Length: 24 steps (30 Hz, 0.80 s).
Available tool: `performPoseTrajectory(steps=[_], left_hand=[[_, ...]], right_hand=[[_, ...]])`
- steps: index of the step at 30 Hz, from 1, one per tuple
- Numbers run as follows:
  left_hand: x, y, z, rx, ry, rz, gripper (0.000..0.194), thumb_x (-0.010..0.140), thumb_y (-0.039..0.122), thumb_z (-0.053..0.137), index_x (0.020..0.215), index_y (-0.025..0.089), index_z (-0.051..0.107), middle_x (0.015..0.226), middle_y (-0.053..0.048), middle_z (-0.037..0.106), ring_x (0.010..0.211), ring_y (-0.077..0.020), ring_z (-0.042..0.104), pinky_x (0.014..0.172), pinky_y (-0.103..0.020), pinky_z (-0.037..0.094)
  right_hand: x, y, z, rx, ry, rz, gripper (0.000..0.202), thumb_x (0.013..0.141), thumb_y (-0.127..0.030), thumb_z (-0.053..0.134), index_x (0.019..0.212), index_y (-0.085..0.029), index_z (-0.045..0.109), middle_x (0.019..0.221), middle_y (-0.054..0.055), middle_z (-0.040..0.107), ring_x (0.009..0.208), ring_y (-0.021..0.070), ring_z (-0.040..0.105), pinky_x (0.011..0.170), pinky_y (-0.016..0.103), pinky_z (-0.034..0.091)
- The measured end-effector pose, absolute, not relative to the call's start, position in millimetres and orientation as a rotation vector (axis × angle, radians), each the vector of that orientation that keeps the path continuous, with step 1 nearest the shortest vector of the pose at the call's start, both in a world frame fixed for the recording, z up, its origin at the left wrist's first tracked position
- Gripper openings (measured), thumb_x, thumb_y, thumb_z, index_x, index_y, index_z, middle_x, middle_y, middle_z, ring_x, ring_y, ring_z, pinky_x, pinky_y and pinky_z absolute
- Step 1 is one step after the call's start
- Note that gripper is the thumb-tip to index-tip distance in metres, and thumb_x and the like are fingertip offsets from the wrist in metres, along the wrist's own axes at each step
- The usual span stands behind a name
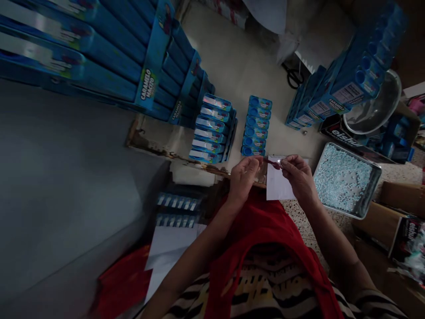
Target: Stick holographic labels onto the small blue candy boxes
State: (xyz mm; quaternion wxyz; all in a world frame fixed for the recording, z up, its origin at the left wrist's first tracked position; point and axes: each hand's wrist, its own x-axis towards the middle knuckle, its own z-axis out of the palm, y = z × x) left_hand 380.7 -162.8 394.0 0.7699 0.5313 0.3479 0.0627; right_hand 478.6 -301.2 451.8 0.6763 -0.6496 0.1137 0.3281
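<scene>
Both my hands meet near the table's front edge, above a white sheet of paper [278, 184]. Between them stretches a small dark red item [272, 164] with a clear, shiny part at its right end. My left hand [245, 173] pinches its left end, and my right hand [297, 172] pinches the clear end. Just beyond my left hand lies a column of blue packs [257, 122] with round blue caps. Left of that column, another stack of blue packs [210, 128] shows pale strips along the sides.
Tall stacks of blue boxes [116, 57] fill the upper left, with more boxes [332, 95] at the right. A metal tray [343, 177] holds light blue pellets. Black scissors [294, 77], a clear bowl [375, 106] and cardboard boxes [375, 212] also stand around.
</scene>
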Motion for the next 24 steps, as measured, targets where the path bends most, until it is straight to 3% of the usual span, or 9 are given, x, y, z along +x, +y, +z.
performPoseTrajectory(steps=[5, 10, 17, 20, 24], left_hand=[[384.2, -166.7, 388.2, 1.061, 0.761, 0.112, 0.057, 0.069, 0.048, 0.095, 0.114, 0.021, 0.074, 0.108, -0.008, 0.079, 0.102, -0.0236, 0.076, 0.092, -0.036, 0.062], [386.5, -167.9, 394.7, 1.013, 0.776, 0.094, 0.044, 0.082, 0.06, 0.083, 0.098, 0.019, 0.078, 0.098, -0.007, 0.08, 0.089, -0.022, 0.076, 0.085, -0.037, 0.063], [386.1, -175.1, 397.6, 1.157, 0.73, 0.241, 0.015, 0.077, 0.033, 0.088, 0.084, 0.022, 0.08, 0.097, -0.004, 0.078, 0.099, -0.0215, 0.074, 0.095, -0.036, 0.059], [386.9, -179.3, 398.6, 1.207, 0.742, 0.273, 0.008, 0.083, 0.031, 0.081, 0.082, 0.024, 0.08, 0.099, -0.004, 0.078, 0.101, -0.0217, 0.073, 0.096, -0.036, 0.058], [388.2, -183.2, 409.2, 1.384, 0.719, 0.309, 0.012, 0.084, 0.035, 0.081, 0.078, 0.025, 0.077, 0.105, -0.004, 0.077, 0.109, -0.0246, 0.071, 0.103, -0.039, 0.056]], right_hand=[[477.9, -300.7, 450.5, -1.473, 0.26, 0.742, 0.036, 0.07, -0.045, 0.088, 0.084, -0.025, 0.062, 0.072, -0.004, 0.064, 0.058, 0.0094, 0.043, 0.054, 0.026, 0.035], [475.5, -303.0, 448.7, -1.47, 0.266, 0.751, 0.038, 0.071, -0.046, 0.089, 0.085, -0.024, 0.061, 0.075, -0.003, 0.066, 0.059, 0.0093, 0.047, 0.054, 0.025, 0.036], [476.1, -307.5, 442.9, -1.405, 0.297, 0.745, 0.04, 0.069, -0.045, 0.092, 0.083, -0.023, 0.062, 0.073, -0.003, 0.068, 0.058, 0.0081, 0.049, 0.053, 0.023, 0.037], [478.1, -312.5, 437.7, -1.428, 0.277, 0.767, 0.043, 0.069, -0.047, 0.092, 0.085, -0.024, 0.059, 0.071, -0.005, 0.064, 0.055, 0.0072, 0.046, 0.052, 0.023, 0.036], [483.3, -320.7, 427.9, -1.614, 0.142, 0.76, 0.053, 0.064, -0.044, 0.093, 0.099, -0.025, 0.057, 0.07, -0.008, 0.061, 0.058, 0.01, 0.053, 0.056, 0.024, 0.04]])
